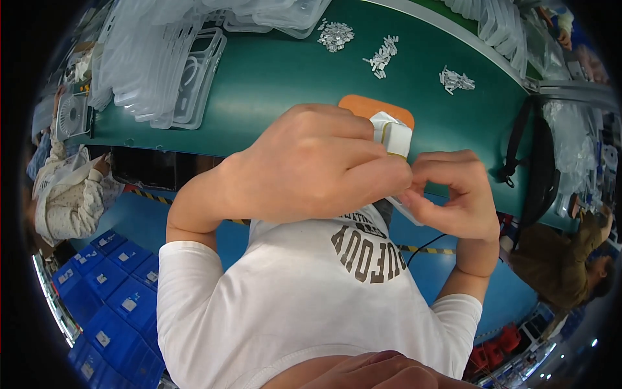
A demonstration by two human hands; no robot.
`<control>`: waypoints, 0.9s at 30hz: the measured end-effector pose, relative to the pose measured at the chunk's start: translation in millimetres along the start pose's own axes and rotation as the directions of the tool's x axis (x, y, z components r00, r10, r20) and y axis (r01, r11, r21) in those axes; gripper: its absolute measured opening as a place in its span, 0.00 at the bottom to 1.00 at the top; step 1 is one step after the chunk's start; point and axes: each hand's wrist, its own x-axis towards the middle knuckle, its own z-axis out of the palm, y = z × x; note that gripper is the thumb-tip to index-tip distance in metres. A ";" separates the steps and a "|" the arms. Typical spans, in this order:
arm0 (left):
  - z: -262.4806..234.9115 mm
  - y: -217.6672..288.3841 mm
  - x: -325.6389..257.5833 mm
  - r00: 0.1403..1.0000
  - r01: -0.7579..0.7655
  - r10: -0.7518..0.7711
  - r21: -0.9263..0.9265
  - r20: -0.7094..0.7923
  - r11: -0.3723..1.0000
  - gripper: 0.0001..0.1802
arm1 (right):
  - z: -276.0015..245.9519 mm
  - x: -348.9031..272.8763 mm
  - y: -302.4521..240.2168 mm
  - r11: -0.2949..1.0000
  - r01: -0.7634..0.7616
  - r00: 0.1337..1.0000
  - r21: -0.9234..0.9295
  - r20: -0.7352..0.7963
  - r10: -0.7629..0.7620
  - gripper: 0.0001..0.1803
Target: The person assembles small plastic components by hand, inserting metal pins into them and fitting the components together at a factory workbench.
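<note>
Crates (pixel 107 285) of blue plastic, each with a small white label, stood in rows on the floor at the lower left. Stacks of clear plastic cases (pixel 162 58) lay on the green bench (pixel 285 71), and three small heaps of little silver parts (pixel 382 57) lay further along it. An orange pad (pixel 363 105) lay near the hands. The left hand (pixel 311 168) had its fingers clamped around a small white case with a yellowish edge (pixel 396 137), held above the bench. The right hand (pixel 453 194) pinched its lower end with fingers together.

Green conveyor table (pixel 272 71), blue floor (pixel 129 217), blue crates (pixel 110 285) stacked at left.
</note>
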 end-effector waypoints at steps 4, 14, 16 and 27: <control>-2.4 1.8 3.7 0.997 -0.003 0.001 0.027 0.079 1.000 0.10 | 2.6 0.4 -0.5 0.999 -0.042 0.998 -0.023 0.051 0.043 0.03; 5.0 -2.1 -6.2 0.998 0.063 -0.063 0.009 0.013 0.998 0.13 | 9.4 -5.4 14.0 0.997 0.051 0.997 0.064 -0.065 -0.047 0.04; 5.2 -3.7 -6.0 0.997 0.079 -0.079 -0.029 0.002 0.996 0.14 | 10.5 -5.5 13.2 0.996 0.067 0.995 0.064 -0.075 -0.062 0.04; 8.9 -1.6 -17.5 0.979 0.174 -0.184 -0.111 -0.088 0.978 0.16 | 13.5 -16.8 26.0 0.931 0.345 0.913 0.117 -0.273 -0.304 0.24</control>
